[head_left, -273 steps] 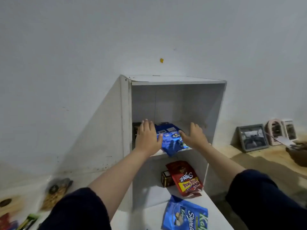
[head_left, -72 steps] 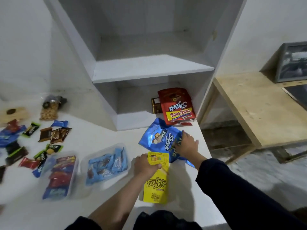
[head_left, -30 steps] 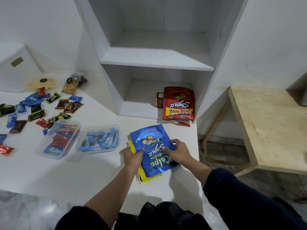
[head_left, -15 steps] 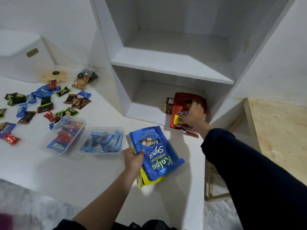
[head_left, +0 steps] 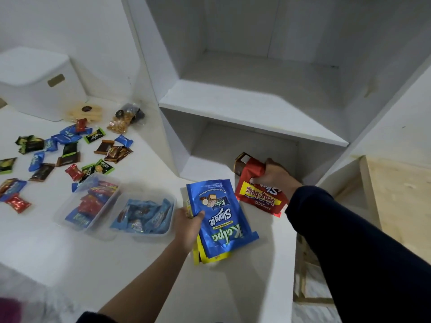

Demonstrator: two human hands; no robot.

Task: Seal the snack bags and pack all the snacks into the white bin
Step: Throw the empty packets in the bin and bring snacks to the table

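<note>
- Our right hand (head_left: 271, 176), on the blue pouch a second ago, now clenches the top of one glossy red foil snack pouch (head_left: 257, 191) at the lower shelf's mouth; gathering continues.
- Our left hand (head_left: 189, 221) pinches one glossy blue foil snack pouch (head_left: 219, 216), one yellow pouch (head_left: 211, 257) beneath its fingers.
- One small brown box (head_left: 240, 165) beyond our right fingertips.
- Two clear plastic tubs (head_left: 140, 212) left of our left fingers.
- One lidded white bin (head_left: 35, 82), well apart, still unpacked.
</note>
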